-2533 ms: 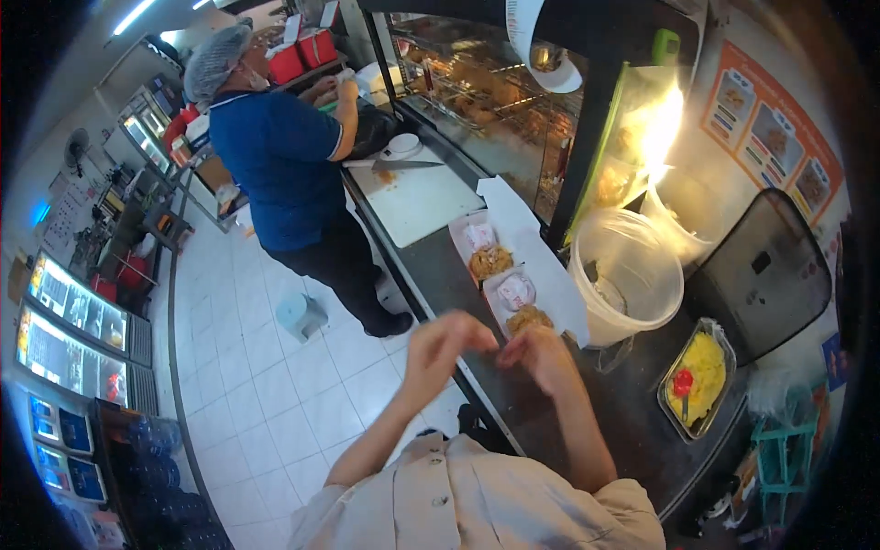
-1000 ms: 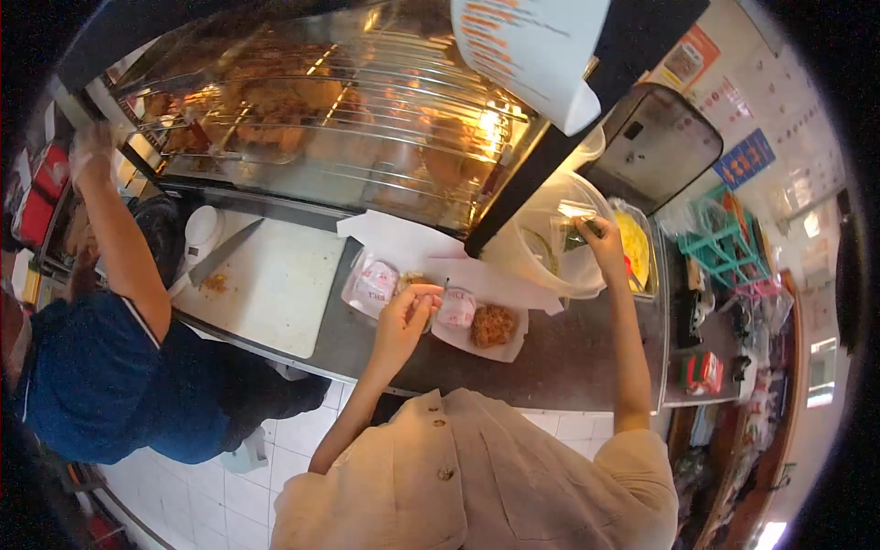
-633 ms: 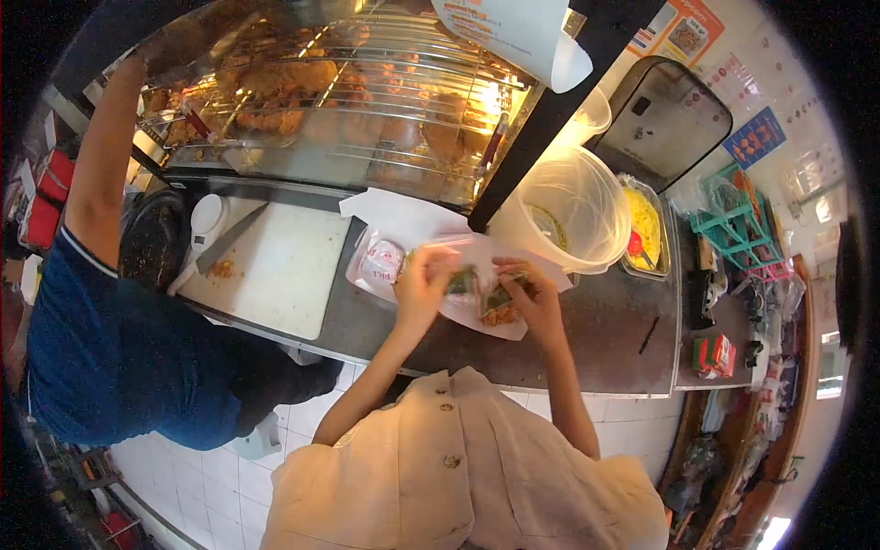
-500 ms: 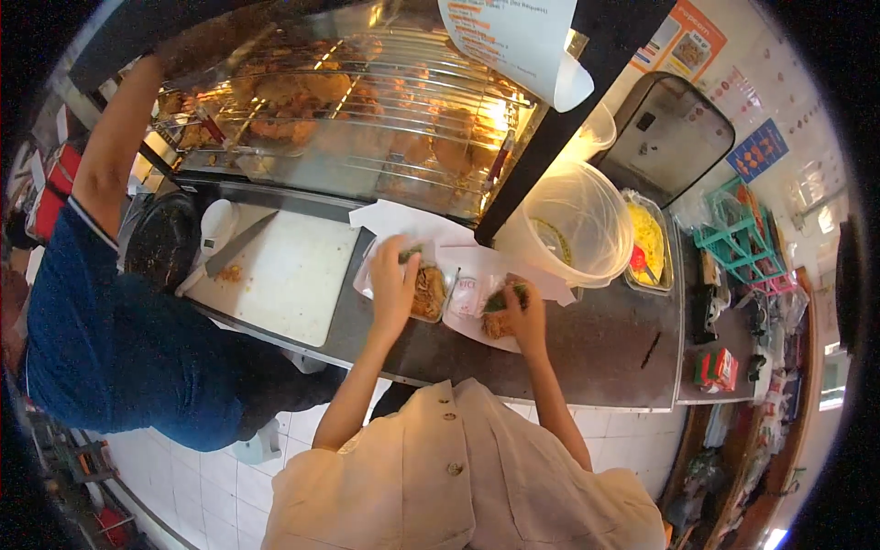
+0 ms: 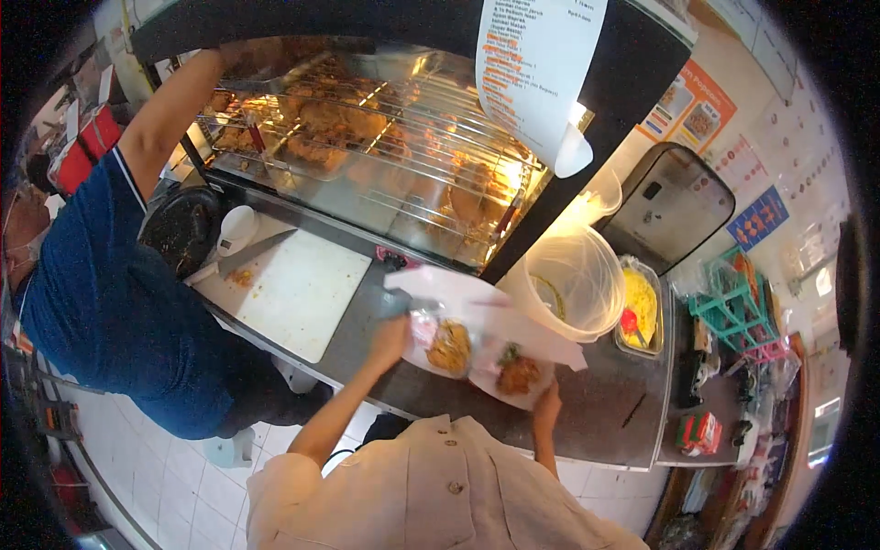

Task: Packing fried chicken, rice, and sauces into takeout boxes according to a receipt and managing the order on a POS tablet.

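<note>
Two open pale paper food boxes lie side by side on the dark counter, their lids raised toward the back. The left paper box [image 5: 417,353] holds a browned, fried-looking piece of food [image 5: 449,348] and a small clear-wrapped packet [image 5: 424,327]. In the right paper box [image 5: 486,376] is another fried piece [image 5: 519,375] with green leaves [image 5: 511,352]. My left hand [image 5: 391,335] grips the left box's left edge, its fingertips blurred. At the right box's near right edge, my right hand [image 5: 548,409] is closed on the rim, fingers partly hidden.
A white cutting board [image 5: 312,298] with a knife [image 5: 257,250] is at left, beside a co-worker in a blue shirt [image 5: 119,302]. A lit glass case [image 5: 367,156] of fried food stands behind. Clear tubs [image 5: 587,284] and a tray of yellow shreds [image 5: 640,307] are at right.
Both hands have moved off the food to the boxes' outer edges. The boxes shifted and their lids tilt up, blurred. A wrapped packet now shows left of the left fried piece. The view has shifted.
</note>
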